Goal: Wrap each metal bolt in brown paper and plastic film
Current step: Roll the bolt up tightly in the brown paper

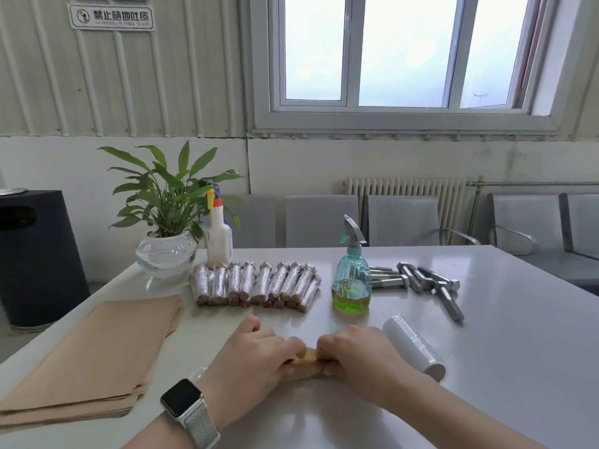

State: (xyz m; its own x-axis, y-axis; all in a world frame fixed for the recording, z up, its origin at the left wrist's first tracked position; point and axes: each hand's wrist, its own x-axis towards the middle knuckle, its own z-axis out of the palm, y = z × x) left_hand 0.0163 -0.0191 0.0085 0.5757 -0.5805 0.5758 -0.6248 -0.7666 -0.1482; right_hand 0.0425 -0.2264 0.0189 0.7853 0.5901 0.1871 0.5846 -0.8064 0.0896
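Curling round a small roll of brown paper (pixel 306 362), the fingers (pixel 291 346) of both hands are bent tight and hold it down low on the white surface (pixel 505 367). The left hand (pixel 256 354) grips one end and the right hand (pixel 353 351) grips the other, and only a short bit of paper shows between them. I cannot tell if a bolt is inside the roll, because the hands hide most of it. A watch (pixel 181 398) sits on the left wrist.

Just to the right of the paper roll lies a roll of plastic film (pixel 413 346), on its side. To the left of the paper roll is a flat stack of brown paper sheets (pixel 94 354). Behind the paper roll, farther from the person, a row of wrapped bolts (pixel 256 283) lies side by side, shiny with film. Behind it and to the right stands a blue-green spray bottle (pixel 351 280) with green liquid at the bottom. Past that bottle, a pile of bare metal bolts (pixel 428 281) lies loose.

Far behind the paper roll and to the left stand a white spray bottle (pixel 218 236) and a green plant (pixel 168 196) in a round glass bowl.
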